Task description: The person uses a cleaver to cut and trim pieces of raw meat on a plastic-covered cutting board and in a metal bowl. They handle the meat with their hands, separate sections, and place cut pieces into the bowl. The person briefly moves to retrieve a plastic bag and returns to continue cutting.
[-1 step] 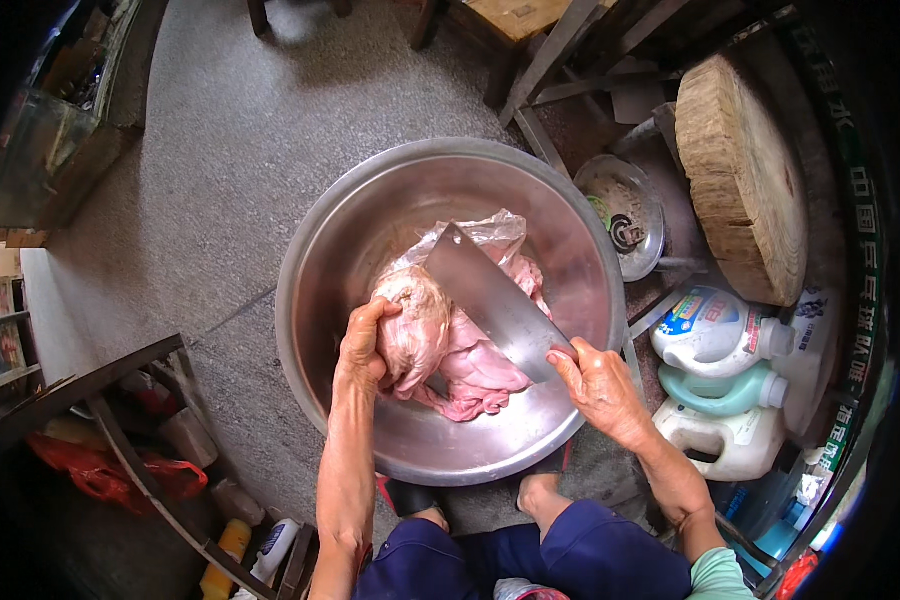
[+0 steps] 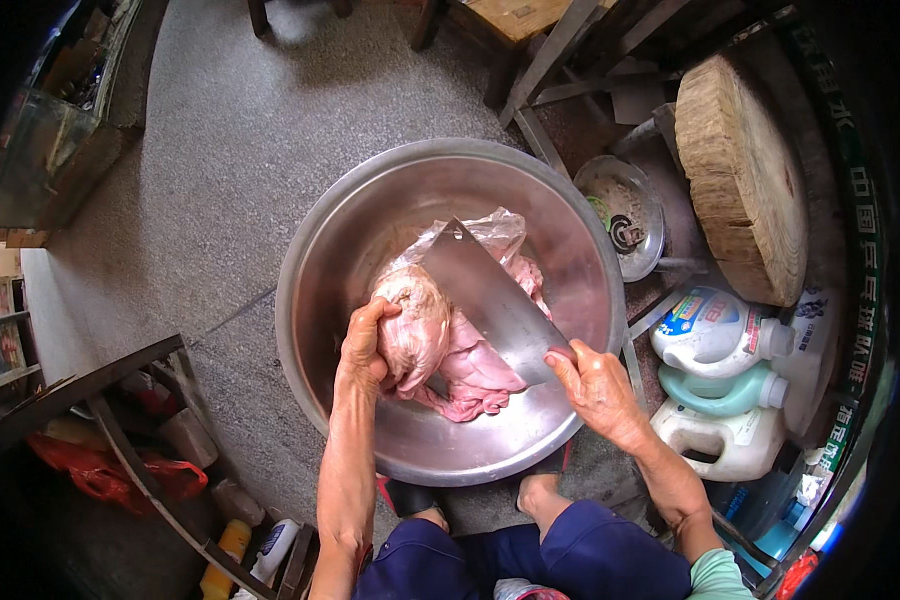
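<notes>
A wide stainless steel basin (image 2: 450, 465) stands on the floor between my feet. Inside it lies a heap of soft, folded raw pink meat (image 2: 478, 370), with a paler, rounded lump at its left. My left hand (image 2: 365, 340) grips that lump from the left side, thumb on top. The broad blade of a cleaver (image 2: 495, 300) slants across the meat, partly covering it. Its handle is in my closed right hand (image 2: 600, 395), over the basin's right side. Clear plastic film (image 2: 495, 232) is bunched behind the blade.
To the right are a thick round wooden chopping block (image 2: 740, 180) on edge, a metal dish (image 2: 625, 215) with a dark coil, and several plastic jugs (image 2: 705, 330). A shelf frame (image 2: 135, 465) stands at lower left, a wooden stool (image 2: 520, 15) at the top.
The cleaver blade has shifted and tilted slightly, its face showing a little broader, with a small move of my right hand. My left hand keeps its place on the meat.
</notes>
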### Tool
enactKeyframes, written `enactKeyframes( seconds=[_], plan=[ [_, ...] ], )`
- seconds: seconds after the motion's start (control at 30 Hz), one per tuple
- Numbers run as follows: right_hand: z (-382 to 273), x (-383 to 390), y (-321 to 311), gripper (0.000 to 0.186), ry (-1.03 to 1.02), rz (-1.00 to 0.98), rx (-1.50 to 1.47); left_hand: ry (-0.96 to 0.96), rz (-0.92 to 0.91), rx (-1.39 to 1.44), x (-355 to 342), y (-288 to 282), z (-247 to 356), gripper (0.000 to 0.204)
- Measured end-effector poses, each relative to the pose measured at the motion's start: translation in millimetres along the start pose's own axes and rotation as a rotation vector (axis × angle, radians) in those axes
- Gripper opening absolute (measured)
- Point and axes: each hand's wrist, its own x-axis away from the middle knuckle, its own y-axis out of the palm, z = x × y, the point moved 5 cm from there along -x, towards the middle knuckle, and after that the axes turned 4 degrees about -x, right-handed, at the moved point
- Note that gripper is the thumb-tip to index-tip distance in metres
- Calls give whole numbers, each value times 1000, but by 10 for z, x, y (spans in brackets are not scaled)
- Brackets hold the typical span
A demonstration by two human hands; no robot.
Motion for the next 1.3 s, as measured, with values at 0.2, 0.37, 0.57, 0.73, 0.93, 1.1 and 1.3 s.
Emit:
enactKeyframes(
  seconds=[0.2,0.37,0.57,0.73,0.93,1.1,1.3],
  plan=[
    [-178,52,135,29,-70,-49,-18,99,-82,-6,-100,-172,-114,18],
    [-75,-97,-22,30,-89,-12,17,80,-165,-45,-101,-153,-135,18],
    [42,-94,-63,30,-1,11,5,21,-171,48,3,-24,-105,37],
    [-31,18,91,31,-64,-77,28,-139,-153,145,105,39,-79,32],
    [18,-208,50,33,-49,5,21,56,30,-272,26,-272,68,16],
    [55,-201,15,29,-67,24,126,782,604,-1476,678,394,475,31],
    [21,-226,58,30,-92,21,112,802,279,-1543,433,481,557,33]
  ],
)
